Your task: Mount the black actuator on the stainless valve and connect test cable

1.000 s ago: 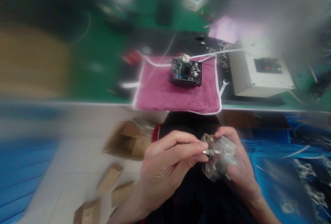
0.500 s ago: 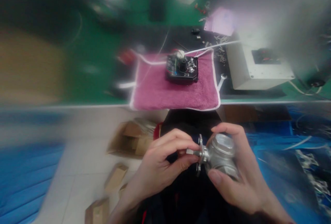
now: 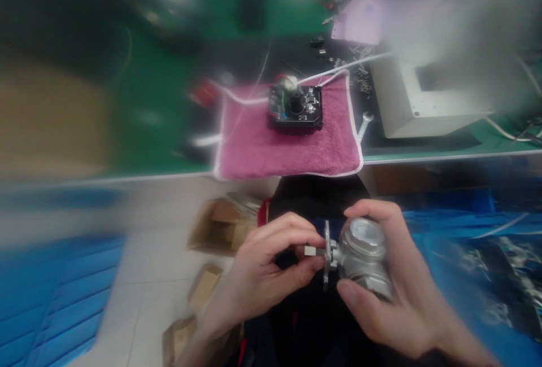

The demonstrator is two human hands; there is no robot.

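Observation:
My right hand (image 3: 396, 288) is wrapped round a silvery metal ball valve (image 3: 366, 251), held above my lap with its stem side turned left. On the valve's neck sits a thin metal mounting plate (image 3: 327, 257), seen nearly edge-on. A square-ended stem (image 3: 311, 250) sticks out through the plate toward my left hand (image 3: 275, 268). The left thumb and fingertips close around the stem and touch the plate's near face. Part of the stem lies behind the fingers. On the bench, a black housing with a circuit board (image 3: 295, 106) rests apart from both hands.
The board housing lies on a pink cloth (image 3: 254, 155) at the bench edge, with white cables running from it. A wrench (image 3: 365, 124) and a pale box (image 3: 423, 121) stand right. Cardboard boxes (image 3: 220, 226) are on the floor; blue plastic-covered stacks (image 3: 55, 288) flank me.
The view has shifted slightly. The mounting plate now looks more edge-on and upright than before. Both hands keep their hold on the valve and its stem side.

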